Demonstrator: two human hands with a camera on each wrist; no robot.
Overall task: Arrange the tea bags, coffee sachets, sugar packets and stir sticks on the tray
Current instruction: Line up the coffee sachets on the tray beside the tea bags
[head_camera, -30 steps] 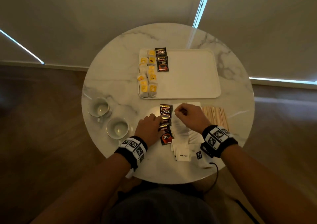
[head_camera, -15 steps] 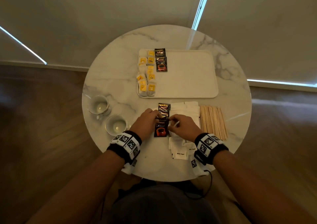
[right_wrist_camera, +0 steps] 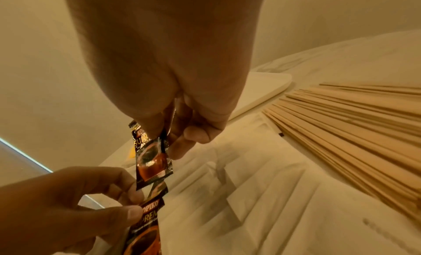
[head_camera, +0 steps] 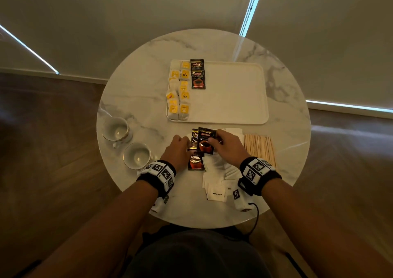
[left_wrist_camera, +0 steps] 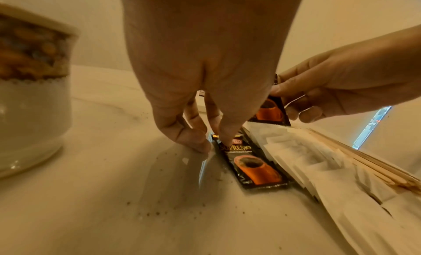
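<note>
A cream tray holds several yellow-tagged tea bags along its left side and two dark coffee sachets beside them. Nearer me, my right hand pinches one coffee sachet by its side and holds it just above the table; the right wrist view shows that held sachet hanging from the fingers. My left hand pinches the top edge of another sachet lying flat. White sugar packets lie in a heap under my right wrist, with wooden stir sticks to their right.
Two white cups stand at the left edge of the round marble table. Most of the tray's middle and right is bare. Dark floor surrounds the table.
My right hand has picked one coffee sachet out of the row and raised it slightly toward the tray. My left hand stays on the sachets left on the table.
</note>
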